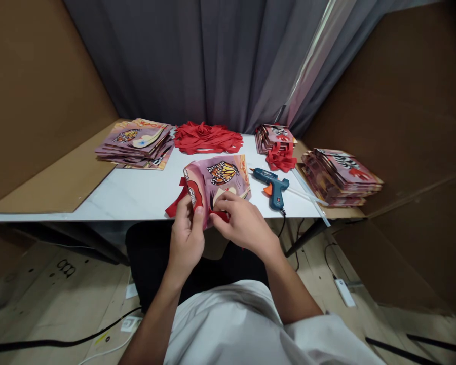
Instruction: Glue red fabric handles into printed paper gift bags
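Observation:
A printed paper bag (222,177) with a butterfly picture lies at the near edge of the white table (137,195). My left hand (186,235) is closed on the bag's near left part, where a red ribbon (177,200) sticks out. My right hand (243,223) is closed too, pinching the bag's near edge and another bit of red ribbon (221,215). Both hands sit side by side just off the table's front edge.
A blue glue gun (272,185) lies right of the bag, cord hanging off the edge. A heap of red ribbons (207,138) lies at the back. Stacks of printed bags stand at back left (139,142), back centre-right (273,137) and far right (340,175). Brown boards wall both sides.

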A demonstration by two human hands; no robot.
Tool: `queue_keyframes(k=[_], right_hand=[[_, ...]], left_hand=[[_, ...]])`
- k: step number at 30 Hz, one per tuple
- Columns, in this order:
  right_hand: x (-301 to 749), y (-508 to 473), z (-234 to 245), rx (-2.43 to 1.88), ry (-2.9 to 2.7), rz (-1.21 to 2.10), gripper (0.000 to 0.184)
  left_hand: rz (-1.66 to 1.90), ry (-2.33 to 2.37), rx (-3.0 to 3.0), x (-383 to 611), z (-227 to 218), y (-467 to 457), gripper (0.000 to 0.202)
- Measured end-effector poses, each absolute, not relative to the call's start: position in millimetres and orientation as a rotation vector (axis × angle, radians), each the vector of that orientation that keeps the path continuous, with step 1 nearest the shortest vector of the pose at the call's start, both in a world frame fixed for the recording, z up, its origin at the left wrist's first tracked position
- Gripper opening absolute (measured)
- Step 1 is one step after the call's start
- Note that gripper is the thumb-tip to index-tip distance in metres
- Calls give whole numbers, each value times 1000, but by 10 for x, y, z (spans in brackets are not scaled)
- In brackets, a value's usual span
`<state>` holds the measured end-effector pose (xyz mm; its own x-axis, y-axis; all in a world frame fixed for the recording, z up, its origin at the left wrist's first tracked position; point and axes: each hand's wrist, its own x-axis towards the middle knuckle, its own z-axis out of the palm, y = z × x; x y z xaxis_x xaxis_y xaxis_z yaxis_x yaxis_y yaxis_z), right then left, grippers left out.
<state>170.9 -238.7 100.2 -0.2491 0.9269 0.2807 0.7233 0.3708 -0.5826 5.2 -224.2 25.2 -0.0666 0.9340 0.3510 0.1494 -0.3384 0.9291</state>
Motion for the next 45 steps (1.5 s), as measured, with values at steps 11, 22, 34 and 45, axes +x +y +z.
queue_keyframes(k=[11, 22, 34, 45], right_hand=[[1819, -2256, 735, -1352, -1864, 705, 20], [3168, -2957, 592, -1569, -1584, 1013, 41], [2870, -3007, 831, -672, -848, 630, 37], [1471, -2072, 850, -1115, -1577, 449, 28]], left_hand=[[1473, 1219, 1581, -40, 236, -2115, 49], [1555, 1243, 1478, -520, 319, -1795, 52], [1483, 1145, 1478, -414, 346, -1824, 47], [1587, 1098, 1500, -33, 359, -2145, 63]])
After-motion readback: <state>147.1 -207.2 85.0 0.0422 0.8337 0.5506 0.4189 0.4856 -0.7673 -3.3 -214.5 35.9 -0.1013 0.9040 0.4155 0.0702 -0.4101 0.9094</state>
